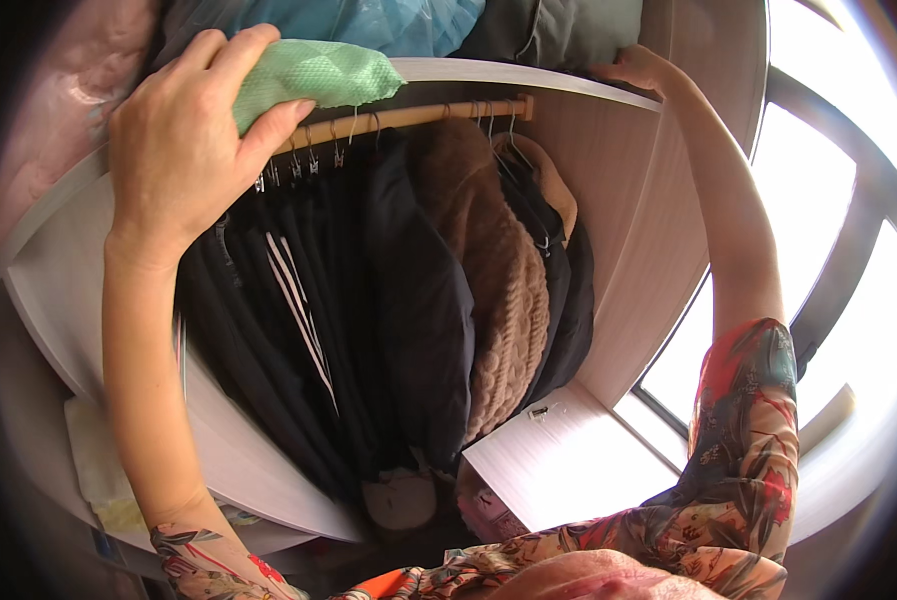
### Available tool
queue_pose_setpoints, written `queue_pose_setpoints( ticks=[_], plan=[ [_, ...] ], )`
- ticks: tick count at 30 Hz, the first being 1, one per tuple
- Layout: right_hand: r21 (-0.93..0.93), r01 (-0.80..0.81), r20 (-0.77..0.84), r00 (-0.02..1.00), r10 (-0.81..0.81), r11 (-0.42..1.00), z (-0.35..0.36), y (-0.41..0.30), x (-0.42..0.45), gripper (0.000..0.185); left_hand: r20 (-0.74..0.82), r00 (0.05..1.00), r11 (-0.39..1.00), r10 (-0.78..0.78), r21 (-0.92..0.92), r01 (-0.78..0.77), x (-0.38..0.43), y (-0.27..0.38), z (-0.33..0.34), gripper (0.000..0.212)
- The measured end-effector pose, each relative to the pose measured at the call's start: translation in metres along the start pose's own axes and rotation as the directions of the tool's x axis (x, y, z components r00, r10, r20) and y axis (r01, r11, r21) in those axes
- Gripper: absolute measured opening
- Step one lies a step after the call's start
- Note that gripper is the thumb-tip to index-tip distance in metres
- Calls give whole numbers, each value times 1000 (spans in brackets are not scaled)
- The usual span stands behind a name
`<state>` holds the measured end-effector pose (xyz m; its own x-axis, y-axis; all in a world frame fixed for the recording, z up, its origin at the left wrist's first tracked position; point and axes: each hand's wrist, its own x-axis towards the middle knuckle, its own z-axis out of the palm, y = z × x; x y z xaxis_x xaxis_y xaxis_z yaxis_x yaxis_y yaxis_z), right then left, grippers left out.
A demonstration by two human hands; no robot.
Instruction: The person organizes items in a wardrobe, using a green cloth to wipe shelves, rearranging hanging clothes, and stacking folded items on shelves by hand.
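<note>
My left hand (175, 142) is closed around a folded green textured cloth (325, 71), with the thumb underneath. The cloth lies against the front edge of the upper wardrobe shelf (463, 70), and a loose thread hangs from it. At the far right of that shelf, my right hand (640, 71) reaches in beside a dark grey fabric bundle (587, 34). Its fingertips are partly hidden, so whether they grip the bundle or only touch it is unclear. A blue plastic-wrapped bundle (403, 22) also sits up there.
Below the shelf, a wooden rail (418, 115) carries dark trousers (306, 300), a brown fuzzy garment (486, 285) and dark jackets on hangers. A white box-like surface (576, 457) stands at the lower right, with a small clip on it. Windows (808, 180) are on the right.
</note>
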<state>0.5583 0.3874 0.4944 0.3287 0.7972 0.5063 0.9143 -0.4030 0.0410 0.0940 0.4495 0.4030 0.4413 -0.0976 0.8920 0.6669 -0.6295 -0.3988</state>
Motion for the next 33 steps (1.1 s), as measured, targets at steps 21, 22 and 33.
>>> queue_pose_setpoints(
  ticks=[21,22,33],
  plan=[
    [136,-66,-21,997,70,988,30,-10,11,85,-70,996,998,55,27,-53,10,12,-3,38],
    [113,-112,34,993,109,987,23,-14,1,79,-59,997,998,50,39,-48,10,11,-5,39],
    [455,287,-243,951,-192,843,8,-116,-56,31,-5,998,996,63,64,-63,15,3,-20,43]
  ],
)
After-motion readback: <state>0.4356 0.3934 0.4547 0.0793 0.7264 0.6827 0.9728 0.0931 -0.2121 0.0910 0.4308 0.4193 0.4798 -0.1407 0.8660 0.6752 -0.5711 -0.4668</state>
